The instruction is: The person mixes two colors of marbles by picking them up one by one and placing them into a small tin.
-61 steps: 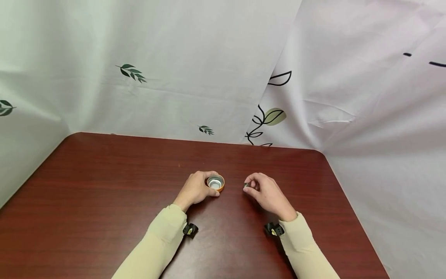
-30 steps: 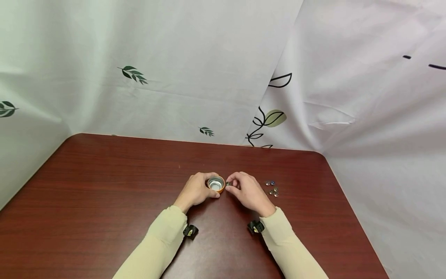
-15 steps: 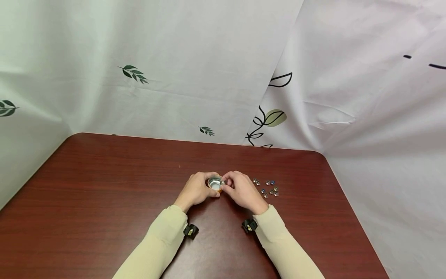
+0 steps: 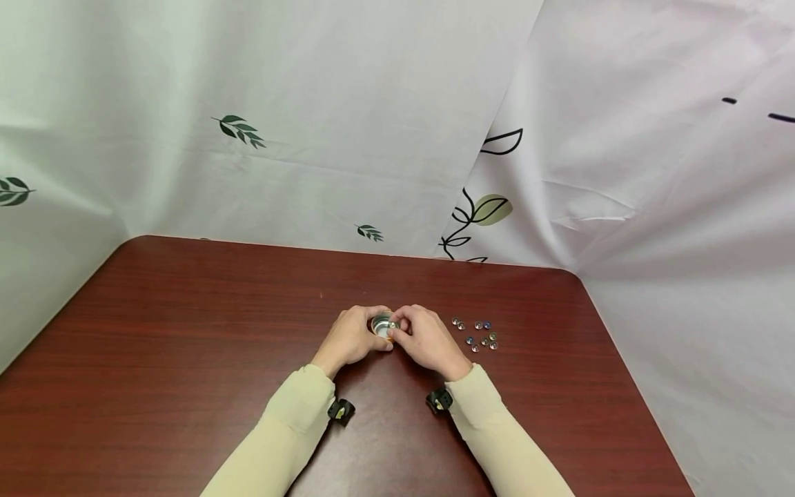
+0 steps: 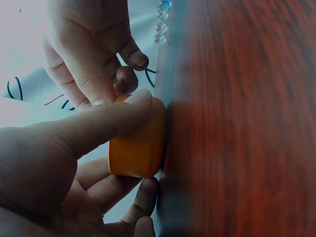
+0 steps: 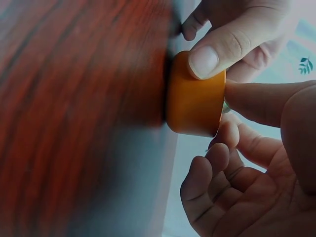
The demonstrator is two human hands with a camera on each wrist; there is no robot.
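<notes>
A small round orange tin (image 4: pixel 378 326) with a silvery inside stands upright on the table. My left hand (image 4: pixel 351 337) grips its side, thumb at the front and fingers round the back; the left wrist view shows the thumb across the orange wall (image 5: pixel 136 153). My right hand (image 4: pixel 427 338) pinches a glass marble (image 4: pixel 393 324) between thumb and fingertips over the tin's mouth. In the right wrist view, a greenish sliver of that marble (image 6: pixel 226 107) shows at the rim, mostly hidden by the thumb. What lies at the tin's bottom is partly covered.
Several clear glass marbles (image 4: pixel 484 342) with coloured cores lie loose on the red-brown wooden table (image 4: pixel 217 331), right of my right hand. White curtains with leaf prints (image 4: pixel 298 138) hang behind the table's far edge and at both sides.
My right hand has moved left with the marble, from beside the loose marbles to over the tin's mouth, uncovering the marbles. My left hand and the tin stay in place.
</notes>
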